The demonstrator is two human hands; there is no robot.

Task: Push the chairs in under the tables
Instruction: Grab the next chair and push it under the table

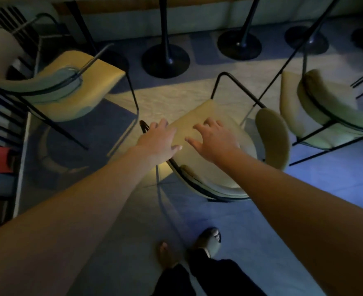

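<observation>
From the head view, both arms are reaching down toward the middle chair [199,124], so I'd say this is the grab-it stage, with the actual push not started yet. The left hand [158,139] is hanging over the chair's left edge with fingers loosely spread, right by the black frame rail; whether it's actually touching the rail I can't tell. The right hand [213,139] is hovering over the seat with fingers splayed and curled a bit, holding nothing. The chair itself is sitting out on the open floor, turned at an angle, well short of the black pedestal table base [165,60] behind it, and the tabletops are out of sight. Next move, I'm guessing, is getting a grip on the frame or backrest, squaring the chair up, then sliding it forward toward that base without clipping the left chair [78,82] or the right chair [330,107] on either side. Looks-wise it's got a pale cream padded seat, a curved padded backrest and a thin black wire frame, so probably light and easy to slide
</observation>
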